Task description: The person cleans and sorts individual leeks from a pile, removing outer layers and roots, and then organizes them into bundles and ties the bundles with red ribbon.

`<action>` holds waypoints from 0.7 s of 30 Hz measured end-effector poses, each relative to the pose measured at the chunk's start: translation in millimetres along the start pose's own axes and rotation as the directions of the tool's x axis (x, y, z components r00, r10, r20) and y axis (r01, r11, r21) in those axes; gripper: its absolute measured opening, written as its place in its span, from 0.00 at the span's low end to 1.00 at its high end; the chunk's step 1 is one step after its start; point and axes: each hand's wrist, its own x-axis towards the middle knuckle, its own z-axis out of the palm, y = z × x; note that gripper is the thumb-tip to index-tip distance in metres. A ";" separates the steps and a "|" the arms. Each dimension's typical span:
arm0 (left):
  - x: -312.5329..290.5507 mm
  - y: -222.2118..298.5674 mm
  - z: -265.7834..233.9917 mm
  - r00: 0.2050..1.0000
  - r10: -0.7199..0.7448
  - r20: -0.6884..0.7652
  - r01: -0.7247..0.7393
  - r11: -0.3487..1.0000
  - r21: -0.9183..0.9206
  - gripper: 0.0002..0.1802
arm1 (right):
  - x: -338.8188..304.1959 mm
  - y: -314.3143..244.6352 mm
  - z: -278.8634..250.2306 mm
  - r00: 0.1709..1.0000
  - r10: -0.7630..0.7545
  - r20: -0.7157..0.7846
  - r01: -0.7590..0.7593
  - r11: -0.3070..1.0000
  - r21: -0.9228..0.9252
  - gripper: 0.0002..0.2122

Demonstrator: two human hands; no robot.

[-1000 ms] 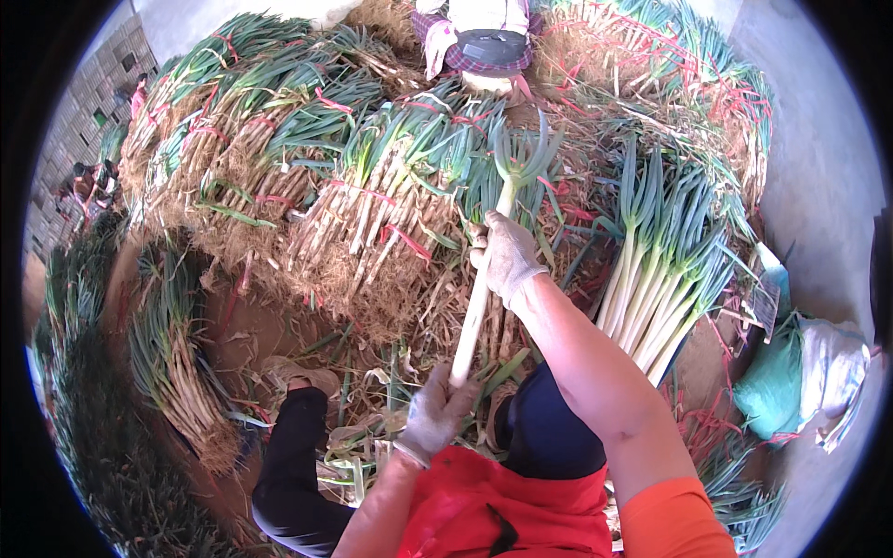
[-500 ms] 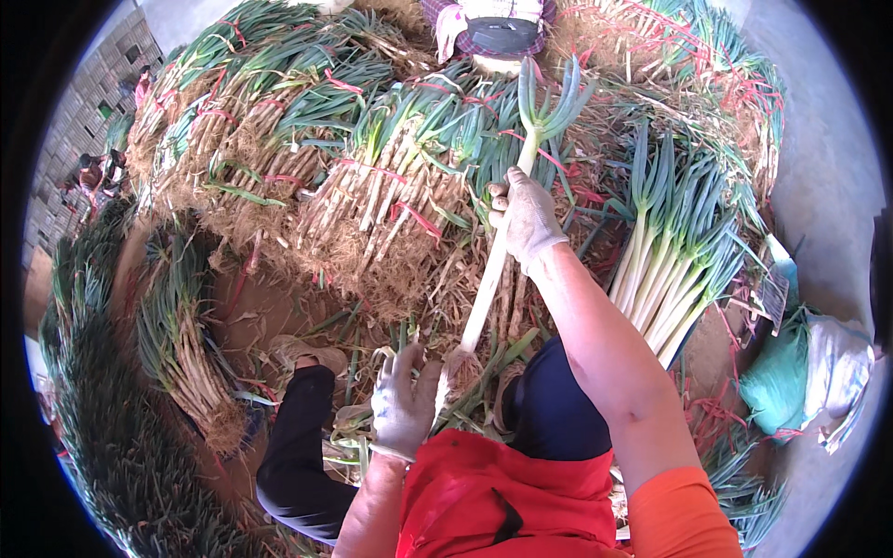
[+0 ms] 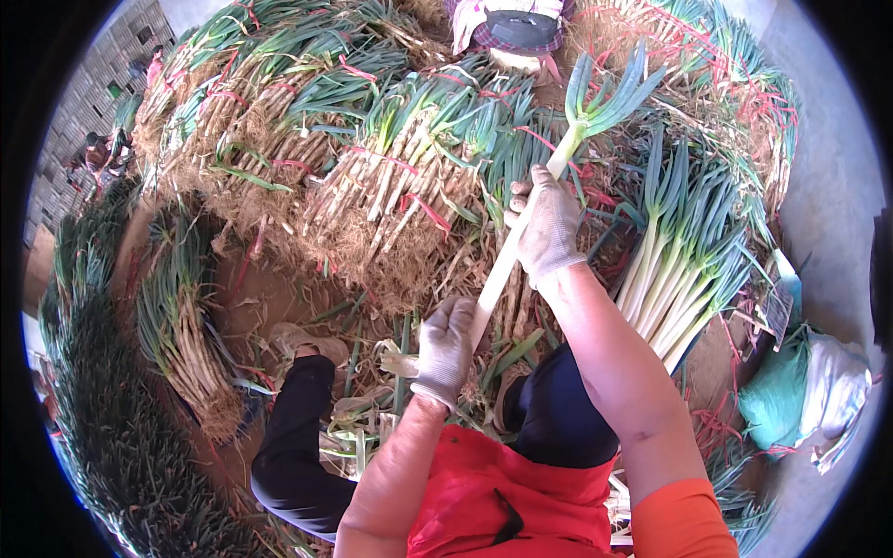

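A long green onion (image 3: 507,256) slants across the middle, its green leaves fanned at the far end and its white stalk toward me. My right hand (image 3: 547,223), in a pale glove, grips it just below the leaves. Closed around the stalk's lower part is my gloved left hand (image 3: 446,344), which hides the root end. A pale strip of loose outer skin (image 3: 398,361) sticks out to the left of that hand. To the right of my knee lies a pile of clean white-stalked green onions (image 3: 665,270).
Bundles of rooty, unpeeled green onions (image 3: 372,195) tied with red strips are heaped ahead. One loose bundle (image 3: 191,353) lies at left, beside a long dark-green row (image 3: 102,391). Green and white sacks (image 3: 781,391) stand at right. Another person (image 3: 512,28) sits beyond the heap.
My left hand has moved up and right and closed on the stalk's lower part; before, it was more open beside the roots. The green onion has tilted further right, with my right hand still on it.
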 end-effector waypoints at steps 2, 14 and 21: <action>2.4 3.9 0.2 0.996 -0.083 -0.029 0.081 0.994 -0.068 0.17 | 2.9 -0.7 -2.7 1.000 0.015 0.012 -0.015 1.000 0.025 0.08; 4.3 16.9 -6.9 0.672 0.730 0.120 -0.442 0.267 0.856 0.08 | 6.7 9.8 -1.1 0.998 0.022 0.066 -0.026 0.997 0.068 0.08; 13.8 -4.0 -16.3 0.938 0.313 -0.151 -0.277 0.935 0.221 0.09 | 17.5 8.9 -9.1 0.984 0.040 0.172 -0.064 0.988 0.139 0.08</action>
